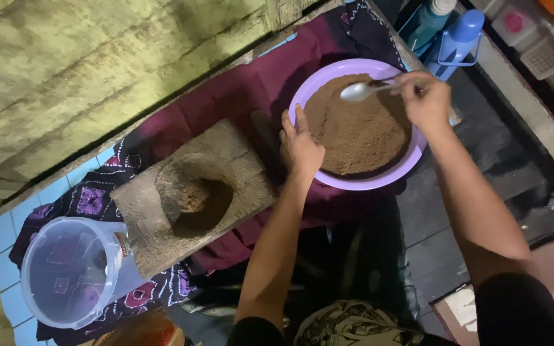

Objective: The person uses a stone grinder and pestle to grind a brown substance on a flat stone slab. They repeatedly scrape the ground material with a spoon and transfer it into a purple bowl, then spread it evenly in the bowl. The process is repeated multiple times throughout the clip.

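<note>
Two bare hands work over a purple plastic basin (354,182) that rests on a dark maroon patterned cloth (238,90) spread on the floor, seen from my head camera looking straight down. My left hand (301,146) lies flat against the basin's near-left rim with fingers extended, steadying it without gripping. My right hand (426,97) is closed around the handle of a pale spoon (358,91), whose bowl hovers just above the far side of a heap of fine brown powder (357,131) that fills most of the basin. To the left of the basin, close beside it, sits a rough block-shaped stone mortar (193,195) with a round hollow holding a small amount of similar brown material. Further left, a clear plastic lidded bucket (72,272) stands on the cloth near pale blue floor tiles (1,234). Blue bottles (458,35) stand at the top right, well apart from the work. To handle the spoon well, I judge the basin should stay braced by the left hand, the spoon should dip shallowly and level so the loose powder does not spill over the rim, and any movement should be slow, since powder this fine scatters easily.
</note>
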